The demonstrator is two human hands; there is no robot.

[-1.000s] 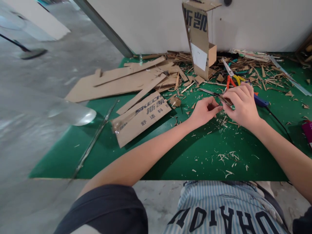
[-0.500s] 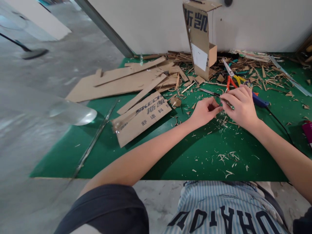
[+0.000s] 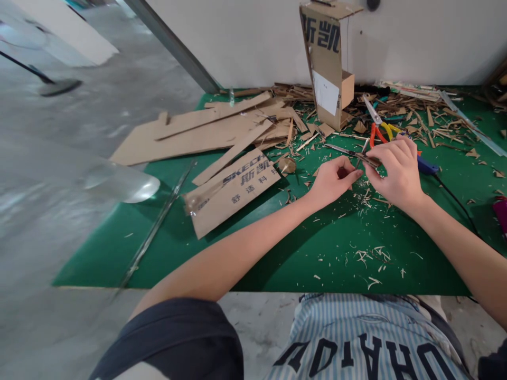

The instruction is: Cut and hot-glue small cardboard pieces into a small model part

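My left hand is closed in a pinch around a thin pale-tipped stick, which points up and away from me. My right hand is closed around a slim knife with a dark handle. Its silver blade extends left, past the fingers of my left hand. Stick and knife cross close together between the two hands; whether the edge touches the stick I cannot tell. Pale curled shavings lie on the green table beneath and in front of my hands.
Scissors and orange and yellow handles lie beyond my right hand, beside a blue corded tool. An upright cardboard structure stands at the back among scraps. Flat cardboard pieces cover the left side. A purple object is at the right edge.
My right hand has shifted slightly right, with the knife in it, and more of the stick's pale tip shows. My left hand stays nearly in place, still pinching. The whole view has moved slightly.
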